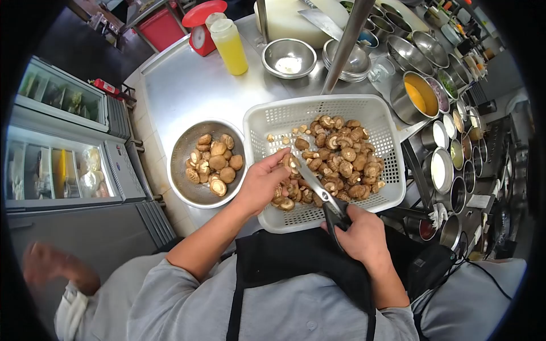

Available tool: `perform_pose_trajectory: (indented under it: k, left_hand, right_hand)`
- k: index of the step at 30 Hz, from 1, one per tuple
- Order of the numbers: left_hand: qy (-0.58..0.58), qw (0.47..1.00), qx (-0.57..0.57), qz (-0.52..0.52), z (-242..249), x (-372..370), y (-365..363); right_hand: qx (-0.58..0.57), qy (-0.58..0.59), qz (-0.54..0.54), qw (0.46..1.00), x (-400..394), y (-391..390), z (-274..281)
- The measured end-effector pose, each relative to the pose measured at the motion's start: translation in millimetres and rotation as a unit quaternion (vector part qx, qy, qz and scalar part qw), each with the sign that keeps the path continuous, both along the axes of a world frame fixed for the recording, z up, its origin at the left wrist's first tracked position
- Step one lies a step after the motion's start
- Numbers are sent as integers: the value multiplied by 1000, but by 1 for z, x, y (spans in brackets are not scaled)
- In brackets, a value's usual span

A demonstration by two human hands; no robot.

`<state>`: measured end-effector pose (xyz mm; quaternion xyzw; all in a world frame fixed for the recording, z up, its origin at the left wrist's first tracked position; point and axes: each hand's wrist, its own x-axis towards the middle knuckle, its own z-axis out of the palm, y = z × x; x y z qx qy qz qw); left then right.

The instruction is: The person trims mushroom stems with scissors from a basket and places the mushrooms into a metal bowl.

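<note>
My left hand (266,177) pinches a brown shiitake mushroom (291,162) above the near left part of a white perforated basket (255,122). In my right hand (363,234) are black-handled kitchen scissors (314,184), their blades pointing at the held mushroom's stem. Below, many loose shiitake mushrooms (347,154) are heaped in the basket, with a few small cut stem pieces (286,140) near its far left side. To the left, a steel bowl (177,176) holds several more mushrooms (218,162).
A co-worker's hand (48,264) is at the far left, by an open glass-doored fridge (62,170). Beyond the basket stand a yellow squeeze bottle (230,48), a red scale (202,37), steel bowls (289,57) and a cleaver (323,24). Pots (420,96) crowd the right.
</note>
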<state>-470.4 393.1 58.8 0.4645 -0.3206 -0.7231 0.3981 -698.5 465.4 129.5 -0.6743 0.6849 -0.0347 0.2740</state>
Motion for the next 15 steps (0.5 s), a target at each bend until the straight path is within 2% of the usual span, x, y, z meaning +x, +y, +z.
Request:
perform_pose_trajectory:
  k: [3,7,13,15]
  left_hand:
    - [8,1000,-19,-22,-2,5,-3]
    - [7,1000,-27,-5,6,5,-7]
    - [-44,996,-69,-23,15,-3,-2]
    - [-64,993,-89,-35,17,-1,-1]
  right_hand:
    - [-42,32,29,998,-7,5,0]
    - [-81,4,18,997,-11,13,1]
    - [-149,-9,28,988,-8,24,-15]
    - [-136,1,30,990,-6,24,-10]
